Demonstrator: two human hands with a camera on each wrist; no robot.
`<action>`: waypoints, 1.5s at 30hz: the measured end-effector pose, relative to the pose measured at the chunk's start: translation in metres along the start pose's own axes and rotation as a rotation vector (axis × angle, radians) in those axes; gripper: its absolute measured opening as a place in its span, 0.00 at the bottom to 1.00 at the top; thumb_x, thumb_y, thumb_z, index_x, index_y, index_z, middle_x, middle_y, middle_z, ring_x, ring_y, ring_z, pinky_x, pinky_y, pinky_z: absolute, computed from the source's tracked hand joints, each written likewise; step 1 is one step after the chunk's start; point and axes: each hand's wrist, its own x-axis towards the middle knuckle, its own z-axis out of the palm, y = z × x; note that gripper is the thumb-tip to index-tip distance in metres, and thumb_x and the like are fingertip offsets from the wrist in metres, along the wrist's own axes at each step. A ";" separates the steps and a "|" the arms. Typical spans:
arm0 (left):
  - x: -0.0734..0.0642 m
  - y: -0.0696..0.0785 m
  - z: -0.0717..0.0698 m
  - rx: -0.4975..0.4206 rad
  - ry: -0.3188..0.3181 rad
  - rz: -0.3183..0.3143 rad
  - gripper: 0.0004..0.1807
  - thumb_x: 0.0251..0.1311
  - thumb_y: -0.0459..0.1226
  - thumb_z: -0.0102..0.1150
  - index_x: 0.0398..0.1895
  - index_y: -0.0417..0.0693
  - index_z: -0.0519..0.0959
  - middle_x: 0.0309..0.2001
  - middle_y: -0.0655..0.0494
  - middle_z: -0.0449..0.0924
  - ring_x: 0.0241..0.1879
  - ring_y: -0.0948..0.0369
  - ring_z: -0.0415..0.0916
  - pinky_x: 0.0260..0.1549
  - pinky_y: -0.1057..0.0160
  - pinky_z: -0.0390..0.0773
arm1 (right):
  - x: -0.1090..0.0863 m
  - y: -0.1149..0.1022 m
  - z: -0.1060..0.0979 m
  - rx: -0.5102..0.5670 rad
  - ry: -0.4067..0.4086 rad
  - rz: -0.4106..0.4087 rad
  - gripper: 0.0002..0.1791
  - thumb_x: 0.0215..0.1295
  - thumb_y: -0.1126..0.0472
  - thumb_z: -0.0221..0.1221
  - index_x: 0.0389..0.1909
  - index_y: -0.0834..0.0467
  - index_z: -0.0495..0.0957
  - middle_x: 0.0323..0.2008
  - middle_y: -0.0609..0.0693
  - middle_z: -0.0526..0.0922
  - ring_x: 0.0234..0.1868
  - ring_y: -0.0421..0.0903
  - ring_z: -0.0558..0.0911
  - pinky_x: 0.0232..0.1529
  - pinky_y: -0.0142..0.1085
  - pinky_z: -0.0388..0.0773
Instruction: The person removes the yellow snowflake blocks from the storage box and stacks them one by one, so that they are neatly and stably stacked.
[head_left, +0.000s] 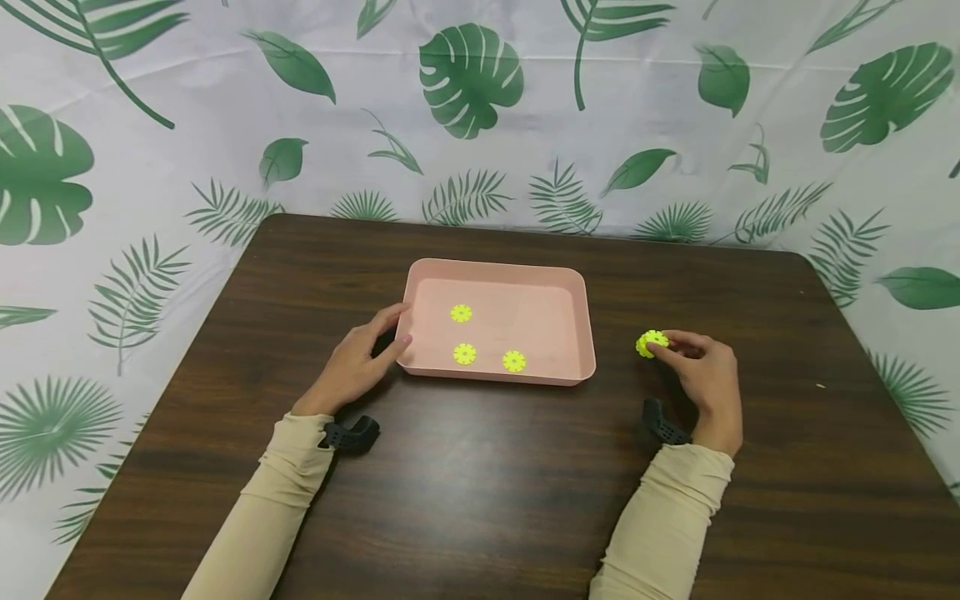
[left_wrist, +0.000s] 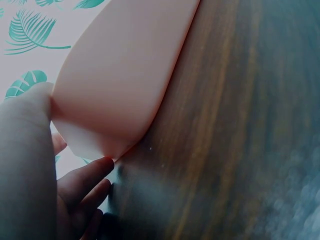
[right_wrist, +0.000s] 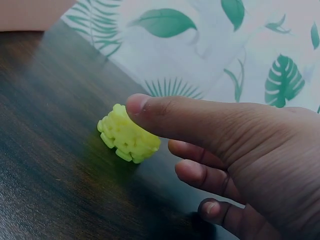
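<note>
A shallow pink tray (head_left: 491, 377) lies on the dark table, and my left hand (head_left: 348, 367) holds it by its left end, thumb over the rim. Up close in the left wrist view, the tray's outer wall (left_wrist: 125, 70) shows with fingertips against its lower corner. Three flat yellow notched discs rest inside: one disc (head_left: 461, 313) farther back, another disc (head_left: 464, 354) in front of it, and a third disc (head_left: 513, 362) to the right. Right of the tray, my right hand (head_left: 708, 379) pinches a short stack of yellow notched discs (right_wrist: 127, 136) between thumb and fingers.
The brown wooden table (head_left: 465, 483) extends around the tray. A white cloth (head_left: 540, 125) with green leaves hangs behind it. Each wrist wears a black band, the left band (head_left: 352, 435) and the right band (head_left: 663, 423).
</note>
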 end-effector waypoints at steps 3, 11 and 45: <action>0.000 0.000 0.000 0.006 0.001 -0.002 0.32 0.78 0.52 0.50 0.81 0.60 0.59 0.75 0.47 0.67 0.75 0.48 0.62 0.71 0.37 0.59 | 0.000 -0.001 0.000 -0.023 -0.011 -0.002 0.28 0.66 0.49 0.71 0.57 0.66 0.84 0.43 0.52 0.83 0.38 0.39 0.75 0.35 0.27 0.72; 0.001 0.000 -0.001 -0.001 0.001 0.008 0.33 0.78 0.52 0.51 0.81 0.58 0.59 0.75 0.48 0.67 0.75 0.49 0.62 0.72 0.38 0.59 | -0.001 -0.002 0.000 -0.046 -0.019 0.004 0.27 0.67 0.49 0.70 0.58 0.66 0.84 0.48 0.61 0.84 0.38 0.41 0.75 0.36 0.28 0.71; 0.002 0.001 -0.002 -0.010 -0.004 0.005 0.32 0.78 0.52 0.50 0.81 0.59 0.60 0.75 0.46 0.67 0.75 0.49 0.63 0.71 0.38 0.60 | -0.001 -0.009 -0.001 0.021 0.023 0.059 0.32 0.65 0.42 0.70 0.61 0.62 0.82 0.49 0.52 0.80 0.41 0.41 0.72 0.39 0.32 0.69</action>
